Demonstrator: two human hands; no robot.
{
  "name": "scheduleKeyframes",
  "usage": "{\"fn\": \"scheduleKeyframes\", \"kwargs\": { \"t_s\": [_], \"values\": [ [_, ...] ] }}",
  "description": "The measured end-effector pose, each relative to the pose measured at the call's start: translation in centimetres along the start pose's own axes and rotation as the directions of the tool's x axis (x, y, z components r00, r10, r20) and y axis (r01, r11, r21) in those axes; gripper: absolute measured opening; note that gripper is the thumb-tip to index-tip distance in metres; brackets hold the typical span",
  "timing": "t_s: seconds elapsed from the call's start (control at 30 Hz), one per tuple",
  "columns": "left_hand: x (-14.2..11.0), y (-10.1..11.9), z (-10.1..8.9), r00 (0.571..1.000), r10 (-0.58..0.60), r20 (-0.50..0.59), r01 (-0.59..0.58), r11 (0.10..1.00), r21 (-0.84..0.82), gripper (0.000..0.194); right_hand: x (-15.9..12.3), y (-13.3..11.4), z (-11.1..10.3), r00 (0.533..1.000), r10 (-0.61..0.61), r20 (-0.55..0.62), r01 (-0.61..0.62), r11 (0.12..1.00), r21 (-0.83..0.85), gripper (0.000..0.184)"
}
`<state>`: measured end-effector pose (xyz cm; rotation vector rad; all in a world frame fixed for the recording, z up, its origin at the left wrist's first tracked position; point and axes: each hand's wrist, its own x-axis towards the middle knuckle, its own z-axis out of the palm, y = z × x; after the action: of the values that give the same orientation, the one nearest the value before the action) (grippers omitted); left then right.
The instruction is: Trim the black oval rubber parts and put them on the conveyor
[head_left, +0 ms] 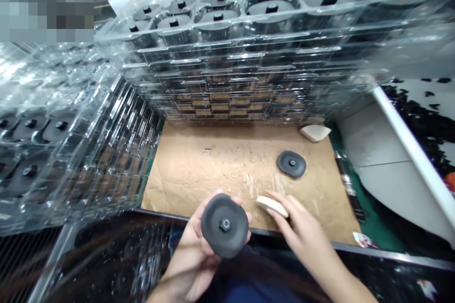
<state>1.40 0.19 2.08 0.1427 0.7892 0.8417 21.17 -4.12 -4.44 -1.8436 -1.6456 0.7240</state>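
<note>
My left hand grips a dark grey, rounded disc with a small hexagonal metal fitting at its centre, its face turned up toward me. To the right of it, my right hand pinches a pale cream, block-like pad between thumb and fingers, just above the cardboard. A gap separates the pad from the held disc. Beyond my right hand, a second dark disc of the same kind lies flat on the cardboard sheet.
Tall stacks of clear plastic trays filled with similar discs rise at the back, and another stack stands left. A cream wedge-shaped piece lies at the back right corner. On the right, a white-edged bin stands beside black scraps.
</note>
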Motion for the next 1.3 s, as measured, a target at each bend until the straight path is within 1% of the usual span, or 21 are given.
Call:
{"fn": "scheduleKeyframes", "kwargs": {
  "t_s": [0.07, 0.1, 0.17, 0.23, 0.27, 0.37, 0.43, 0.5, 0.57, 0.63, 0.67, 0.73, 0.8, 0.87, 0.93, 0.97, 1.07, 1.13, 1.2, 1.23, 1.3],
  "values": [
    [-0.2, 0.0, 0.0, 1.000, 0.000, 0.028, 0.000, 1.000, 0.001, 0.055, 0.7, -2.4, -1.9, 0.996, -0.073, -0.049, 0.077, 0.994, 0.077, 0.022],
    [-0.3, -0.1, 0.0, 0.999, 0.005, 0.041, -0.005, 1.000, 0.001, 0.055, 0.9, -3.9, -2.8, 0.983, -0.161, -0.090, 0.171, 0.978, 0.122, 0.020],
    [-0.4, -0.3, -0.2, 0.999, 0.030, 0.040, -0.030, 0.999, 0.014, 0.058, 1.0, -6.6, -4.0, 0.932, -0.362, -0.039, 0.363, 0.922, 0.133, 0.025],
    [-0.5, -0.5, -0.3, 0.998, 0.049, 0.030, -0.051, 0.998, 0.038, 0.059, 1.0, -8.4, -4.3, 0.893, -0.447, -0.055, 0.451, 0.886, 0.111, 0.030],
    [-0.5, -0.6, -0.4, 0.998, 0.053, 0.037, -0.055, 0.997, 0.051, 0.059, 1.1, -8.9, -4.2, 0.885, -0.463, -0.051, 0.465, 0.878, 0.115, 0.029],
    [-0.3, -0.7, -0.5, 0.991, 0.108, 0.080, -0.113, 0.991, 0.067, 0.057, 1.2, -9.2, -3.5, 0.890, -0.454, -0.041, 0.454, 0.876, 0.161, 0.021],
    [-0.3, -0.6, -0.5, 0.984, 0.158, 0.079, -0.165, 0.983, 0.078, 0.057, 1.1, -9.0, -3.1, 0.885, -0.452, -0.111, 0.463, 0.878, 0.123, 0.022],
    [-0.3, -0.5, -0.4, 0.984, 0.160, 0.078, -0.166, 0.983, 0.076, 0.057, 0.7, -9.0, -2.9, 0.871, -0.466, -0.155, 0.479, 0.876, 0.058, 0.025],
    [-0.4, -0.3, -0.4, 0.987, 0.139, 0.085, -0.144, 0.988, 0.053, 0.056, 0.3, -9.0, -2.8, 0.865, -0.490, -0.108, 0.497, 0.866, 0.059, 0.025],
    [-0.3, -0.3, -0.3, 0.986, 0.140, 0.089, -0.144, 0.989, 0.034, 0.056, 0.3, -9.1, -2.9, 0.873, -0.485, -0.057, 0.488, 0.866, 0.108, 0.022],
    [-0.3, -0.3, -0.2, 0.985, 0.151, 0.085, -0.154, 0.987, 0.034, 0.055, 0.4, -9.1, -3.0, 0.880, -0.471, -0.064, 0.476, 0.871, 0.122, 0.022],
    [-0.3, -0.3, 0.2, 0.982, 0.175, 0.070, -0.179, 0.983, 0.048, 0.056, 0.7, -9.2, -3.1, 0.889, -0.442, -0.121, 0.454, 0.886, 0.093, 0.023],
    [-0.4, -0.1, 0.7, 0.981, 0.191, 0.036, -0.193, 0.979, 0.067, 0.056, 0.6, -9.3, -3.0, 0.877, -0.449, -0.169, 0.461, 0.887, 0.037, 0.024],
    [-0.7, 0.1, 1.2, 0.983, 0.185, 0.000, -0.184, 0.980, 0.081, 0.056, 0.4, -9.4, -3.0, 0.873, -0.470, -0.132, 0.478, 0.878, 0.036, 0.025],
    [-0.9, 0.2, 1.5, 0.985, 0.171, -0.021, -0.169, 0.982, 0.089, 0.055, 0.4, -9.5, -3.2, 0.881, -0.468, -0.065, 0.473, 0.877, 0.091, 0.024],
    [-0.9, 0.2, 1.6, 0.985, 0.173, -0.024, -0.170, 0.981, 0.092, 0.055, 0.5, -9.6, -3.3, 0.887, -0.458, -0.062, 0.462, 0.879, 0.119, 0.023],
    [-1.0, 0.1, 1.5, 0.982, 0.188, -0.028, -0.184, 0.977, 0.110, 0.058, 0.7, -9.9, -3.5, 0.892, -0.424, -0.157, 0.443, 0.889, 0.113, 0.024],
    [-0.8, 0.0, 1.3, 0.981, 0.191, -0.037, -0.186, 0.976, 0.118, 0.059, 0.6, -9.9, -3.6, 0.897, -0.407, -0.172, 0.429, 0.895, 0.122, 0.025],
    [-0.6, -0.2, 1.0, 0.980, 0.191, -0.045, -0.185, 0.976, 0.110, 0.059, 0.5, -9.4, -3.5, 0.928, -0.367, -0.070, 0.373, 0.905, 0.206, 0.024],
    [-0.4, -0.2, 0.8, 0.979, 0.196, -0.052, -0.190, 0.977, 0.099, 0.058, 0.7, -9.0, -3.4, 0.950, -0.311, -0.023, 0.306, 0.915, 0.262, 0.020],
    [-0.2, -0.4, 0.6, 0.976, 0.204, -0.078, -0.199, 0.977, 0.072, 0.059, 1.3, -7.6, -3.0, 0.992, -0.129, 0.004, 0.120, 0.930, 0.348, 0.014]
  ]
}}
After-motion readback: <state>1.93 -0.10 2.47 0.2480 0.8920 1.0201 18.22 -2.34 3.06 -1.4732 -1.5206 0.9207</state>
